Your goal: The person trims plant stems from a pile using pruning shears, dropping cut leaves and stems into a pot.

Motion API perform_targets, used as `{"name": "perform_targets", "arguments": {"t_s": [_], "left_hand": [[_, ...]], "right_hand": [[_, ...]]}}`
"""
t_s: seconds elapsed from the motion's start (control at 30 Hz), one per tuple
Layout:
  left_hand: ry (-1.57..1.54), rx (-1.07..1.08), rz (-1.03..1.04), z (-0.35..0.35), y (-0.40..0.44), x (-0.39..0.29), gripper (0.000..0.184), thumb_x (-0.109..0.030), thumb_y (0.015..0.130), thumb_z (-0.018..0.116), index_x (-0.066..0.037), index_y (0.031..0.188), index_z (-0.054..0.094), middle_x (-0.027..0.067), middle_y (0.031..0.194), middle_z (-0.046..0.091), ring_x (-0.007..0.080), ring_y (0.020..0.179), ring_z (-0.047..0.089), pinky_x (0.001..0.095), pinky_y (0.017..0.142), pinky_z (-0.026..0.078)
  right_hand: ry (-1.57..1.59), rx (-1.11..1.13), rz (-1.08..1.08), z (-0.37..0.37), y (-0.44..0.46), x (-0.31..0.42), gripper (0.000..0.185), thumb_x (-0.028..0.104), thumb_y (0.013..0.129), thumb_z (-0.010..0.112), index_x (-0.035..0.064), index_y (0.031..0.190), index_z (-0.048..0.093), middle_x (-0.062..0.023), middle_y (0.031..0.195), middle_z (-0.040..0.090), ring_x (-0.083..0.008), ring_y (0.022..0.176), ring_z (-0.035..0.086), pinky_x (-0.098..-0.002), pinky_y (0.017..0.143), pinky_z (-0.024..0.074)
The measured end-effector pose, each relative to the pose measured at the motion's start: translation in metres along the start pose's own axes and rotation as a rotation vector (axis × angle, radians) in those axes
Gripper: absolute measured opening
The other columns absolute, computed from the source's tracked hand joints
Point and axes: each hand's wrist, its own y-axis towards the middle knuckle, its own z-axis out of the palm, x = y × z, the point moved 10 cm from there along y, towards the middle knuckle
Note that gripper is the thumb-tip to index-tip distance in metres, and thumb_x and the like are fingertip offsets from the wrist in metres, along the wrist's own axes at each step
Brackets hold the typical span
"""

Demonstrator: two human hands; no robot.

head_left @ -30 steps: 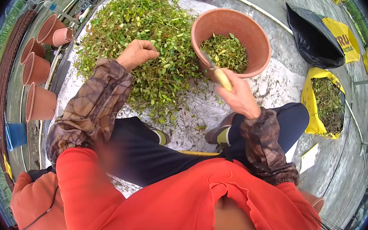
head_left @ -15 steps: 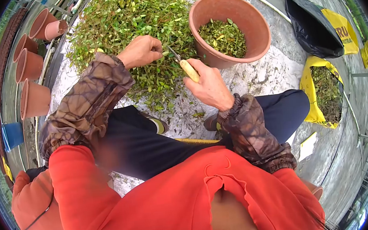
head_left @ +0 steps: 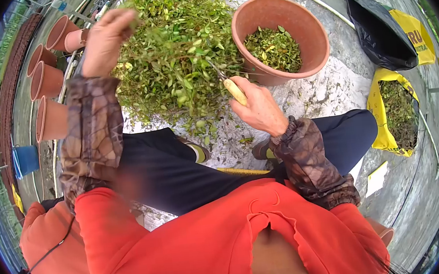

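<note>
My left hand (head_left: 107, 41) is raised at the left edge of a large heap of leafy green cuttings (head_left: 176, 14). Its fingers are pinched together on a leafy stem, a bit of green showing at the fingertips; motion blurs the hand and the nearby foliage. In my right hand (head_left: 263, 107) are pruning shears (head_left: 234, 90) with a cream-yellow handle. Their metal blades point up and left into the right side of the heap. Just beyond the shears stands a big terracotta-coloured pot (head_left: 312, 33), partly filled with short leafy pieces (head_left: 273, 50).
To the right lie a black plastic bag (head_left: 378, 32) and a yellow sack (head_left: 382, 121) of dried plant matter. Several terracotta-coloured pots (head_left: 46, 80) and a blue container (head_left: 25, 160) line the left. Another person in an orange top (head_left: 54, 256) is close by at lower left.
My left hand has moved up and left from the middle of the heap, dragging foliage. My right hand still holds the shears beside the pot; the whole view has shifted slightly.
</note>
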Motion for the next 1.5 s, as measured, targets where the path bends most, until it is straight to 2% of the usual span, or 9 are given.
{"name": "perform_targets", "arguments": {"t_s": [0.07, 0.1, 0.17, 0.27, 0.4, 1.03, 1.2, 1.4, 1.5], "left_hand": [[0.069, -0.210, 0.253, -0.048, -0.003, -0.050, 0.017, -0.014, 0.087, 0.065, -0.003, 0.100, 0.063, 0.0104, 0.097, 0.067, 0.0167, 0.087, 0.063, 0.0296, 0.079, 0.049], [-0.382, -0.099, 0.368, -0.052, -0.008, -0.070, 0.014, -0.012, 0.089, 0.062, -0.001, 0.098, 0.062, 0.0132, 0.099, 0.066, 0.0204, 0.092, 0.063, 0.0336, 0.085, 0.050], [-0.531, -0.034, 0.414, -0.061, -0.023, -0.084, 0.012, -0.013, 0.089, 0.061, -0.002, 0.094, 0.062, 0.0137, 0.101, 0.065, 0.0219, 0.096, 0.063, 0.0361, 0.088, 0.050], [0.158, 0.190, -0.063, -0.028, -0.008, 0.006, 0.018, -0.017, 0.088, 0.064, -0.004, 0.099, 0.060, 0.0107, 0.096, 0.065, 0.0207, 0.094, 0.064, 0.0384, 0.088, 0.050], [-0.202, 0.192, -0.445, 0.050, -0.028, 0.050, 0.024, -0.019, 0.088, 0.064, -0.004, 0.102, 0.053, 0.0123, 0.105, 0.061, 0.0286, 0.098, 0.063, 0.0420, 0.085, 0.052], [-0.286, 0.633, -0.654, 0.242, 0.000, 0.069, 0.028, -0.026, 0.089, 0.063, -0.007, 0.106, 0.051, 0.0060, 0.104, 0.060, 0.0302, 0.095, 0.063, 0.0494, 0.085, 0.048], [-0.273, 0.676, -0.671, 0.274, -0.009, 0.070, 0.057, -0.044, 0.085, 0.064, -0.013, 0.125, 0.039, 0.0088, 0.104, 0.058, 0.0268, 0.101, 0.058, 0.0439, 0.084, 0.048], [-0.274, 0.652, -0.754, 0.277, -0.012, 0.115, 0.024, -0.019, 0.089, 0.062, -0.007, 0.107, 0.051, 0.0101, 0.098, 0.062, 0.0253, 0.086, 0.063, 0.0447, 0.079, 0.051], [-0.265, 0.636, -0.783, 0.278, -0.015, 0.122, 0.023, -0.017, 0.089, 0.062, -0.006, 0.105, 0.051, 0.0094, 0.095, 0.061, 0.0247, 0.085, 0.063, 0.0463, 0.079, 0.053]], "right_hand": [[0.054, -0.063, -0.039, -0.002, -0.001, 0.005, 0.037, 0.016, 0.079, 0.058, 0.0056, 0.114, 0.049, -0.0249, 0.090, 0.061, -0.0451, 0.081, 0.059, -0.0504, 0.070, 0.0467], [0.053, -0.050, -0.029, 0.001, -0.001, 0.005, 0.038, 0.016, 0.079, 0.058, 0.0056, 0.115, 0.049, -0.0245, 0.091, 0.061, -0.0449, 0.082, 0.059, -0.0501, 0.070, 0.0468], [0.045, -0.024, -0.012, 0.003, -0.002, 0.004, 0.038, 0.015, 0.080, 0.058, 0.0057, 0.116, 0.049, -0.0238, 0.092, 0.061, -0.0444, 0.083, 0.059, -0.0494, 0.071, 0.0469], [0.100, -0.027, -0.029, -0.001, -0.006, 0.012, 0.039, 0.014, 0.079, 0.059, 0.0051, 0.116, 0.050, -0.0225, 0.095, 0.061, -0.0434, 0.084, 0.059, -0.0481, 0.071, 0.0473], [0.164, -0.050, -0.131, -0.014, -0.008, 0.032, 0.040, 0.012, 0.078, 0.061, 0.0048, 0.116, 0.052, -0.0207, 0.099, 0.061, -0.0419, 0.085, 0.059, -0.0461, 0.071, 0.0484], [-0.039, -0.168, -0.057, -0.086, -0.021, 0.004, 0.038, 0.012, 0.077, 0.062, 0.0055, 0.113, 0.055, -0.0219, 0.088, 0.063, -0.0377, 0.080, 0.064, -0.0429, 0.069, 0.0498], [-0.042, -0.314, 0.144, -0.114, -0.018, -0.036, 0.041, 0.014, 0.077, 0.063, 0.0025, 0.116, 0.057, -0.0200, 0.086, 0.065, -0.0299, 0.078, 0.066, -0.0369, 0.070, 0.0507], [-0.010, -0.387, 0.242, -0.130, -0.021, -0.072, 0.042, 0.017, 0.077, 0.064, 0.0021, 0.115, 0.057, -0.0203, 0.091, 0.066, -0.0304, 0.086, 0.066, -0.0372, 0.074, 0.0506], [-0.021, -0.461, 0.169, -0.130, -0.023, -0.072, 0.035, 0.015, 0.077, 0.059, 0.0021, 0.109, 0.057, -0.0268, 0.085, 0.063, -0.0433, 0.083, 0.062, -0.0445, 0.071, 0.0498]]}}
